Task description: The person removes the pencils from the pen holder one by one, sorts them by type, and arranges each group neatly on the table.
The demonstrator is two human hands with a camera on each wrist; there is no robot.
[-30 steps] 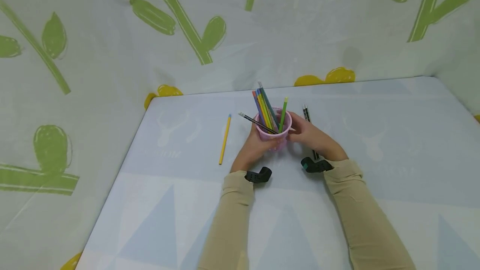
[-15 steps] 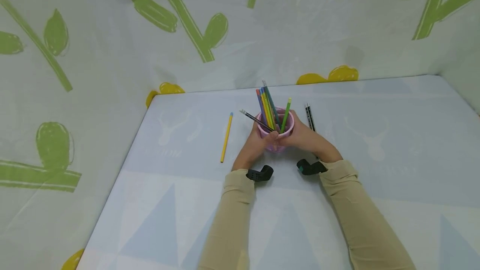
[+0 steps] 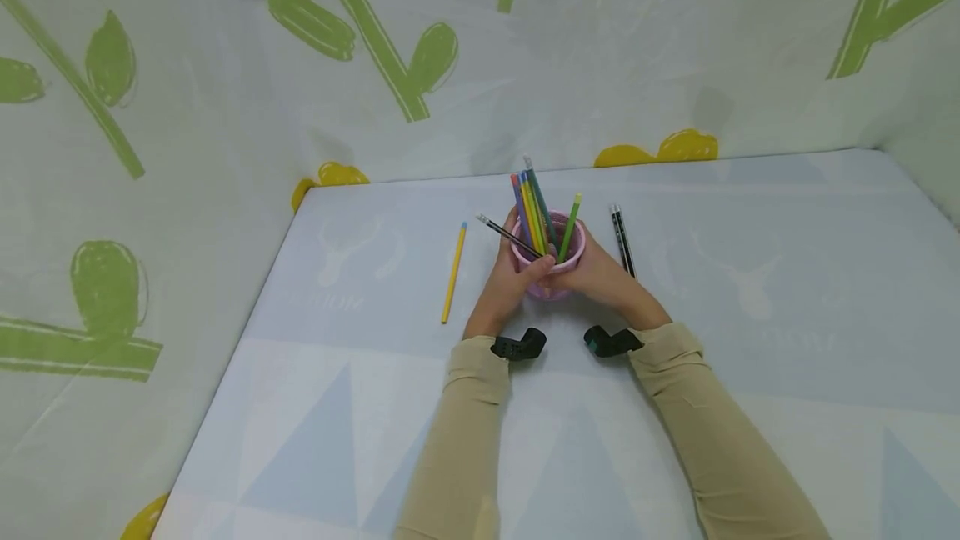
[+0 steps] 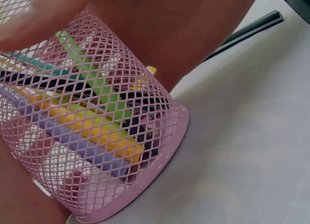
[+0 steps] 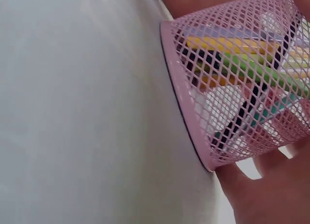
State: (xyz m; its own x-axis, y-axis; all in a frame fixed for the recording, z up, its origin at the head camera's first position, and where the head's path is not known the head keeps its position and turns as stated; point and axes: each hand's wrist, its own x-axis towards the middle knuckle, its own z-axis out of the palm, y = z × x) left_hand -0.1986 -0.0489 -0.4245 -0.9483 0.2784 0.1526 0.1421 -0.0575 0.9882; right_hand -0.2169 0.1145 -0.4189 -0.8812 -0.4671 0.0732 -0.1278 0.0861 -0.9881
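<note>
A pink mesh pencil cup [image 3: 547, 294] is held between both hands in the head view. My left hand [image 3: 501, 290] grips its left side, thumb across the front just below the rim. From the right, my right hand [image 3: 606, 277] wraps the cup, its thumb side near the left thumb. Several coloured pencils [image 3: 534, 211] lean in the cup, with a green pencil [image 3: 570, 227] on the right and a black pencil [image 3: 506, 233] slanting out left. Both wrist views show pencil ends through the mesh near the cup's base [image 5: 179, 93]. Whether the base touches the table cannot be told.
On the table [image 3: 360, 273], a yellow pencil [image 3: 453, 273] lies left of the cup. Black pencils [image 3: 622, 238] lie to its right, partly hidden by the right hand and wrist. A wall covering [image 3: 562, 82] with green plant shapes rises behind the table's back edge.
My right hand has moved left and closed round the cup's right side, its thumb side now near the left thumb. The cup has shifted only slightly. The loose pencils stay put.
</note>
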